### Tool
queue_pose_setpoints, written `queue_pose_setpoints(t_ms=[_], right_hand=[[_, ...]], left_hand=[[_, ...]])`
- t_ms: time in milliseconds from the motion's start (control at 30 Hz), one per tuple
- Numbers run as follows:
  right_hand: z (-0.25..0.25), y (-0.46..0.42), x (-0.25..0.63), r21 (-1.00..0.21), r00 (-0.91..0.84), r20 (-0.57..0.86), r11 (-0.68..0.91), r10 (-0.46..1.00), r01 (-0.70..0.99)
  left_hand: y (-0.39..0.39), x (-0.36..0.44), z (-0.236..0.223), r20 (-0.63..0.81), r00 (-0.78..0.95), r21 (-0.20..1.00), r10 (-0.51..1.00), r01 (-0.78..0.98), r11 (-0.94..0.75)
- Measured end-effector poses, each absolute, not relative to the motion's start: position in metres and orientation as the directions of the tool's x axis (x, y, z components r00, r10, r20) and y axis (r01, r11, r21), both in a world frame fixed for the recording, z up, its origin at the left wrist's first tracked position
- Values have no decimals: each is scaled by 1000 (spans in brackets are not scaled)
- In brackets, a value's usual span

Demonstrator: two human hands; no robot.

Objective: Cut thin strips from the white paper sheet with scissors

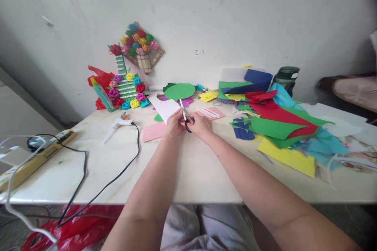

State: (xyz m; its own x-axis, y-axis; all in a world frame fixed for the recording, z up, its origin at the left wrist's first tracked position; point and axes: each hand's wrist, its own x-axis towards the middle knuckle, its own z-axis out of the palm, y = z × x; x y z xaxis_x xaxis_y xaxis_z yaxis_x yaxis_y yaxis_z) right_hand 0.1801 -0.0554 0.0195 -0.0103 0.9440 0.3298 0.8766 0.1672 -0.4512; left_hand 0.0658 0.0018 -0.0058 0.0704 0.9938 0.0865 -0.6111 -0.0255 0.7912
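My left hand (174,123) pinches the near end of a white sheet of paper (163,106). In my right hand (202,124) are black-handled scissors (189,121), their blades pointing away from me along the sheet's right edge. A narrow white strip (182,106) stands up beside the blades; whether it is fully cut off cannot be made out. Right of the scissors, several white paper strips (209,113) lie on a pink sheet. Another pink sheet (153,131) is by my left wrist. Behind the hands rests a green paper oval (180,91).
A white glue gun (119,124) with a black cord lies at left, near a power strip (38,157). Paper-flower crafts (128,86) and a green glue bottle (103,95) stand behind. Coloured paper (279,125) is heaped at right, before a dark bottle (286,78).
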Motion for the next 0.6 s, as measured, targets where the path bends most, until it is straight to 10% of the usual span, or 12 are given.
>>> queue_pose_setpoints(t_ms=[333, 600], right_hand=[[15, -46, 188, -515, 127, 331, 67, 935, 854], [17, -41, 201, -319, 99, 208, -28, 973, 947]], left_hand=[[1, 67, 2, -42, -96, 726, 995, -687, -36], [3, 63, 0, 52, -165, 763, 985, -630, -146]])
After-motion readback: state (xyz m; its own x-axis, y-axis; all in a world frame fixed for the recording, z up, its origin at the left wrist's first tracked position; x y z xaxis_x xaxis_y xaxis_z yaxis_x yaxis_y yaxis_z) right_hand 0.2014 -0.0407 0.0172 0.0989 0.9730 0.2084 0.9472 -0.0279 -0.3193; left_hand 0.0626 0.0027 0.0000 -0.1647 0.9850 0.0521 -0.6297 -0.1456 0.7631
